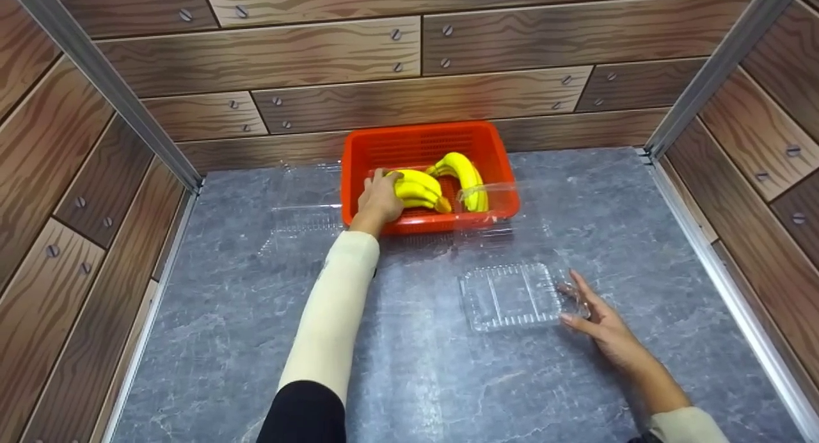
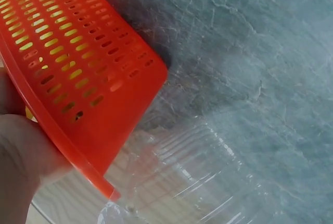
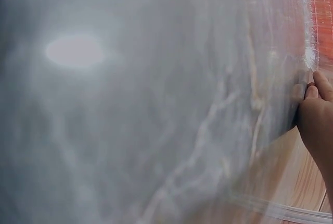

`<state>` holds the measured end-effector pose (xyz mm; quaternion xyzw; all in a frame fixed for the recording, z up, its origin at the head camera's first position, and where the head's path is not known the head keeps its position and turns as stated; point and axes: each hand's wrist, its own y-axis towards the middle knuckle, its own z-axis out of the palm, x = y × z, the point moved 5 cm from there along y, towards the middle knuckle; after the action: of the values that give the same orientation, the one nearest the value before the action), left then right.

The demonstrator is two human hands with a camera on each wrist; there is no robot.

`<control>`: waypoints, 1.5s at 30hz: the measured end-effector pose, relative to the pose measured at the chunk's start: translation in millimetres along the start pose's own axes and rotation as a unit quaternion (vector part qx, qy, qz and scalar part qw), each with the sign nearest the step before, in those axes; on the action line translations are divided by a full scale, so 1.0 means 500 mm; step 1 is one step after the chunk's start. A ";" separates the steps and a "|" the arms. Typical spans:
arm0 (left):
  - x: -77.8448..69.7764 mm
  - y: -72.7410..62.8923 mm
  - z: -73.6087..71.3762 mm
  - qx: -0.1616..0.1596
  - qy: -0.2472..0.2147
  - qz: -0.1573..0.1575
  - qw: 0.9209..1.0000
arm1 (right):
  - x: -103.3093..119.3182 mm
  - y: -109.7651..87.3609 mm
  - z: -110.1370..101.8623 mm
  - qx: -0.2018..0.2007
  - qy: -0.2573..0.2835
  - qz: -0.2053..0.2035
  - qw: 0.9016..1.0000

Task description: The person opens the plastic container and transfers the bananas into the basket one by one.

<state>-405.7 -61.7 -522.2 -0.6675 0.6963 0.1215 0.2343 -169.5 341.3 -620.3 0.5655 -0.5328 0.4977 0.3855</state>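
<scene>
In the head view my left hand [image 1: 382,198] reaches into a red plastic basket [image 1: 358,148] and grips the left end of a bunch of yellow bananas [image 1: 417,188]. A second bunch of bananas [image 1: 462,174] lies to its right in the basket. The left wrist view shows the basket's slotted side [image 2: 119,104] close up, with part of my left hand [image 2: 26,151] at its rim. On the right, my right hand [image 1: 608,331] holds the right edge of a clear plastic container [image 1: 512,296] between thumb and fingers. The right wrist view is blurred, with my right hand [image 3: 317,109] at its edge.
More clear plastic containers [image 1: 304,219] lie left of the basket. Another clear plastic piece [image 1: 505,206] overlaps the basket's front right corner. Wood-patterned walls [image 1: 333,46] and metal rails [image 1: 716,251] bound the grey marbled surface [image 1: 256,315].
</scene>
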 end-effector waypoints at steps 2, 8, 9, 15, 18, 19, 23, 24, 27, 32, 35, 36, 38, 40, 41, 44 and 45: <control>-0.002 0.002 0.001 0.004 -0.001 0.002 1.000 | 0.000 -0.001 -0.002 -0.001 -0.004 -0.001 1.000; 0.003 0.005 0.002 0.000 -0.005 -0.007 1.000 | -0.001 -0.001 -0.001 0.000 -0.008 0.011 1.000; 0.004 0.006 0.002 0.002 -0.007 -0.008 1.000 | -0.001 -0.001 0.000 -0.001 -0.008 0.013 1.000; 0.042 0.066 0.040 0.018 -0.023 -0.012 1.000 | 0.004 -0.005 0.000 -0.004 -0.002 0.007 1.000; 0.077 0.117 0.075 0.010 -0.017 -0.015 1.000 | 0.006 -0.005 0.000 -0.004 -0.001 0.004 1.000; 0.075 0.118 0.075 0.012 -0.009 -0.023 1.000 | 0.006 -0.005 0.000 -0.005 0.000 0.005 1.000; 0.115 0.172 0.111 0.001 -0.006 -0.020 1.000 | 0.006 -0.004 -0.001 -0.008 0.002 0.010 1.000; 0.118 0.176 0.114 -0.003 -0.007 -0.020 1.000 | 0.005 -0.004 -0.002 -0.009 0.003 0.011 1.000; 0.107 0.158 0.104 -0.017 -0.012 -0.022 1.000 | 0.003 -0.003 -0.002 -0.009 -0.001 0.019 1.000; 0.038 0.057 0.045 -0.078 -0.026 -0.011 0.997 | 0.001 -0.002 0.001 -0.001 -0.002 0.024 1.000; -0.012 -0.016 0.013 -0.144 -0.042 0.033 0.988 | 0.002 -0.002 0.001 -0.007 0.009 0.017 1.000; -0.028 -0.041 0.004 -0.163 -0.051 0.052 0.984 | 0.003 -0.002 0.001 -0.008 0.013 0.013 1.000; -0.045 -0.075 0.001 -0.215 -0.063 0.095 0.970 | 0.004 -0.002 0.002 -0.012 0.016 0.005 1.000; -0.056 -0.111 0.004 -0.266 -0.078 0.135 0.951 | 0.006 -0.003 0.004 -0.016 0.017 0.000 1.000; -0.060 -0.129 0.007 -0.285 -0.087 0.154 0.942 | 0.008 -0.003 0.005 -0.018 0.014 -0.002 1.000; -0.069 -0.180 0.026 -0.306 -0.103 0.204 0.924 | 0.012 -0.003 0.007 -0.026 -0.019 -0.005 0.999; -0.072 -0.195 0.036 -0.298 -0.107 0.214 0.924 | 0.014 -0.003 0.007 -0.029 -0.035 -0.004 0.999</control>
<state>-306.5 -29.4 -506.1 -0.5243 0.7252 0.4414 0.0659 -167.8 336.8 -614.2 0.5735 -0.5580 0.4601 0.3848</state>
